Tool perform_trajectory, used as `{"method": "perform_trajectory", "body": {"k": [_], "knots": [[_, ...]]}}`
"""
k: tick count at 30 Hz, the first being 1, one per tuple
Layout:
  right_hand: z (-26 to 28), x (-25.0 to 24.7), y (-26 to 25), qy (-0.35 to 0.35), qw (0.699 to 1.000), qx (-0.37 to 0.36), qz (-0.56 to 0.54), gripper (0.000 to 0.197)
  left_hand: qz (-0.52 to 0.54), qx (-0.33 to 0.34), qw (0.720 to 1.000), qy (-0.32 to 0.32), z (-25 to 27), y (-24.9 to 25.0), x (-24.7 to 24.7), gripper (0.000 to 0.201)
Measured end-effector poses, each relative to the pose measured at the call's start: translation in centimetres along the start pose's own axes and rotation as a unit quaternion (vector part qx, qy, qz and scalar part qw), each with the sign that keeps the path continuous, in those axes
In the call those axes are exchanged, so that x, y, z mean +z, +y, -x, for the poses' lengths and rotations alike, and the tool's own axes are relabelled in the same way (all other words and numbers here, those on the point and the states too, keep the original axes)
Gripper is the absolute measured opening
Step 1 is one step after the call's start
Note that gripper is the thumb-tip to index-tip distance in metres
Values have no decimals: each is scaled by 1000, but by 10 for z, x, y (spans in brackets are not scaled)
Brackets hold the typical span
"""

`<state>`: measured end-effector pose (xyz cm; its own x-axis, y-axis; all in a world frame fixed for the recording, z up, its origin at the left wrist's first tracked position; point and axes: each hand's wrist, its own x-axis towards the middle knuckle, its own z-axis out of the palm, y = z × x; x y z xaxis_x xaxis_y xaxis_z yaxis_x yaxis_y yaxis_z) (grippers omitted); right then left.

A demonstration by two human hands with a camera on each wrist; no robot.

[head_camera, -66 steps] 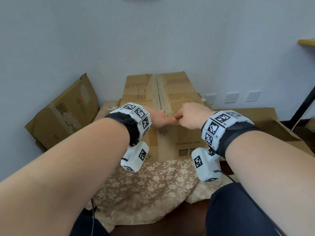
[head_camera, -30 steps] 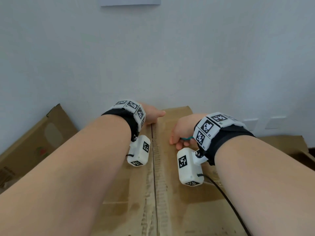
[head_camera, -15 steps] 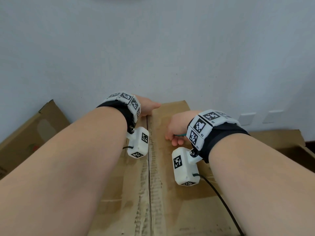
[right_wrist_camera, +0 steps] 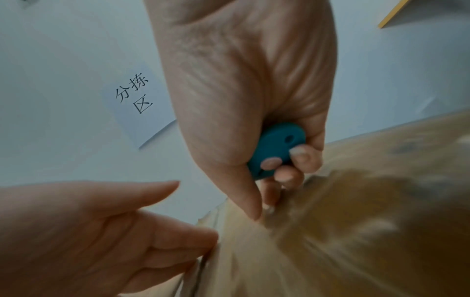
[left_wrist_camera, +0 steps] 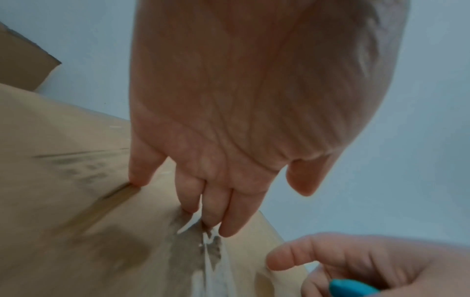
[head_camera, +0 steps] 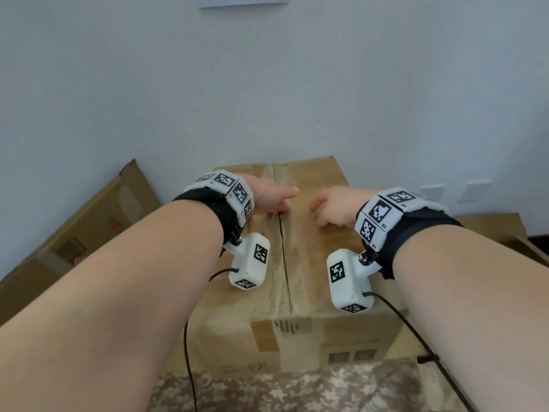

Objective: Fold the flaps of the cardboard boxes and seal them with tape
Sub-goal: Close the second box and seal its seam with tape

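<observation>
A brown cardboard box stands in front of me with its top flaps folded shut. Clear tape runs along the middle seam. My left hand presses its straight fingertips on the tape near the far end of the seam. My right hand lies just right of the seam. Its curled fingers grip a small teal tool, and its thumb tip touches the box top. No tape roll is in view.
A flattened cardboard box leans against the wall at the left, and more cardboard lies at the right. A patterned cloth lies below the box's near side. The white wall just behind carries sockets and a paper sign.
Both hands went from the near edge of the box to the far end of the seam. In the last half second they drew back toward me a little and the right hand moved off the seam.
</observation>
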<state>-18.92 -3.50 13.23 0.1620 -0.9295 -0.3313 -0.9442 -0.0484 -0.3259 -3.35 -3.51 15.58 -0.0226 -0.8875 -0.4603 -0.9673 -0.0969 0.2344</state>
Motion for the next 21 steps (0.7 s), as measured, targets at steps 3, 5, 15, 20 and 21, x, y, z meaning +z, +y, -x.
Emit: {"method": "perform_trajectory", "body": {"k": [3,5,15,20,21], "knots": [[22,10,9,45,998,8,39,50,82,32,995,-38,14,-15,8,58],[32,21,15,74,996,27,39,47,128,40,990,-44,31,-27,15,58],[77,44,31,103,984,133,54,75,140,-94,982,91,56,-109,51,47],[88,47,38,97,979,175,49,69,415,-147,896,50,38,-138,71,76],[89,48,39,113,975,185,40,69,434,-141,888,56,42,-134,71,76]]}}
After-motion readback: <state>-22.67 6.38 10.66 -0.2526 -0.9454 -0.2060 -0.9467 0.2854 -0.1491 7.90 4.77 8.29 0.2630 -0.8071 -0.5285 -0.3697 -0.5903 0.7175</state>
